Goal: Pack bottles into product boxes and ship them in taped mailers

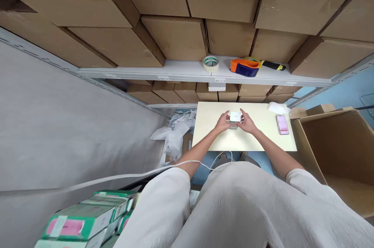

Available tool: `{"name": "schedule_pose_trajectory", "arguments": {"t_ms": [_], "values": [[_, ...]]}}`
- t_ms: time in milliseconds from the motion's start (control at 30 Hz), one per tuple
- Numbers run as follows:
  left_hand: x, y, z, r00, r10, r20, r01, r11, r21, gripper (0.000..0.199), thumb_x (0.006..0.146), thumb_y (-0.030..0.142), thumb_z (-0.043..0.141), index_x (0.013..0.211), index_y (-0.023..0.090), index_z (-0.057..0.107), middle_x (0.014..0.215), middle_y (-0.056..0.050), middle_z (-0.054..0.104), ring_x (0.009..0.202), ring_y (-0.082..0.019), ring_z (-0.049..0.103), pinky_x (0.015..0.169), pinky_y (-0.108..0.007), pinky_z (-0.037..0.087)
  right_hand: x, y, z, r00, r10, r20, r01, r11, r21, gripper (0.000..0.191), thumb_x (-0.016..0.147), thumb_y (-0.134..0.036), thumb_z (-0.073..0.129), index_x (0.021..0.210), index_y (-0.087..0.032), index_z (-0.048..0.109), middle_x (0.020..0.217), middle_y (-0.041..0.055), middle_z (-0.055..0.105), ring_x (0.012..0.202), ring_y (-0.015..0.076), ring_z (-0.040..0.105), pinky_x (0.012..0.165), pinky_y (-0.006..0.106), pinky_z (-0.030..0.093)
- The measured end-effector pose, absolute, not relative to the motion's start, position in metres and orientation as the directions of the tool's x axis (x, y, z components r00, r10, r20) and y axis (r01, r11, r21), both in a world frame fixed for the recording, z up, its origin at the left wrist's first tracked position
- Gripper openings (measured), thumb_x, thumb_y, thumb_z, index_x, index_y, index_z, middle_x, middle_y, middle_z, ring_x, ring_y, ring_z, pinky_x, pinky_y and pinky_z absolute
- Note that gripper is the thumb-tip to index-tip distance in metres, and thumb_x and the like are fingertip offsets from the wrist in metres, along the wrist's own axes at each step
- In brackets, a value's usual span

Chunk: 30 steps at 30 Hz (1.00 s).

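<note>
A small white box [235, 116] with dark print on its top is held over the middle of the pale table [204, 139]. My left hand [223, 122] grips its left side, fingers curled against the edge. On the opposite side my right hand [247, 122] closes on the same box with fingertips and thumb. Just below the white box, between my thumbs, a greenish piece [233, 125] shows; its kind is too small to make out. Whether it is joined to the box I cannot tell.
A tape roll [210, 64] and an orange tape dispenser [244, 67] lie on the shelf ahead. A phone-like pink item [282, 124] rests at the table's right. An open carton [336, 146] stands right; green boxes [78, 220] are stacked lower left. A white cable [117, 177] crosses my left arm.
</note>
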State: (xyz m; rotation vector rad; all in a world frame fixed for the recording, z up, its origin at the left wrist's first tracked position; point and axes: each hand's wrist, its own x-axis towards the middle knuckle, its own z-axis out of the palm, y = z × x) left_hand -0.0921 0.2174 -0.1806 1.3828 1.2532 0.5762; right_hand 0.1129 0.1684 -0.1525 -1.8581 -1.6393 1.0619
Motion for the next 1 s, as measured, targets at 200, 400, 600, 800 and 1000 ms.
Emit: {"name": "schedule_pose_trajectory", "arguments": {"t_ms": [200,400,600,800,1000], "values": [[-0.113,0.214,-0.174,0.361,0.893,-0.269,0.411,0.106,0.905,0.083,0.074,0.006,0.080,0.152,0.021,0.055,0.133,-0.012,0.058,0.113,-0.025,0.069,0.100,-0.042,0.062,0.100,0.169,-0.157,-0.082,0.972,-0.221,0.661,-0.113,-0.742,0.081,0.088,-0.035,0.077,0.162,-0.026,0.046,0.128,0.0107,0.056,0.101,0.0236,0.071,0.098,0.043,0.062],[-0.125,0.213,-0.172,0.437,0.867,-0.241,0.371,0.071,0.926,0.090,0.079,0.017,0.085,0.159,0.025,0.047,0.152,-0.017,0.051,0.116,-0.026,0.070,0.094,-0.041,0.064,0.104,0.173,-0.154,-0.137,0.967,-0.213,0.732,-0.046,-0.680,0.081,0.088,-0.036,0.080,0.162,-0.029,0.048,0.133,0.0106,0.055,0.115,0.0283,0.070,0.102,0.046,0.061],[-0.124,0.218,-0.172,0.459,0.855,-0.242,0.360,0.071,0.930,0.083,0.079,0.014,0.083,0.154,0.024,0.049,0.150,-0.017,0.053,0.111,-0.024,0.072,0.095,-0.041,0.064,0.113,0.177,-0.148,-0.174,0.956,-0.237,0.696,-0.051,-0.716,0.078,0.091,-0.046,0.080,0.162,-0.028,0.052,0.137,0.0124,0.056,0.116,0.0284,0.072,0.102,0.045,0.062],[-0.123,0.216,-0.166,0.466,0.856,-0.226,0.383,0.035,0.923,0.079,0.079,0.013,0.079,0.152,0.023,0.050,0.156,-0.017,0.053,0.109,-0.024,0.073,0.095,-0.042,0.064,0.109,0.187,-0.138,-0.036,0.978,-0.206,0.581,-0.147,-0.800,0.053,0.099,-0.066,0.061,0.124,-0.021,0.075,0.132,0.0135,0.066,0.114,0.0263,0.070,0.106,0.041,0.056],[-0.124,0.213,-0.147,0.494,0.841,-0.223,0.491,-0.057,0.869,0.088,0.082,0.016,0.075,0.161,0.027,0.037,0.158,-0.014,0.057,0.114,-0.026,0.073,0.099,-0.042,0.061,0.093,0.210,-0.130,0.227,0.966,-0.122,0.508,-0.224,-0.832,0.050,0.097,-0.066,0.054,0.124,-0.024,0.058,0.106,0.0078,0.076,0.092,0.0269,0.070,0.083,0.040,0.056]]}}
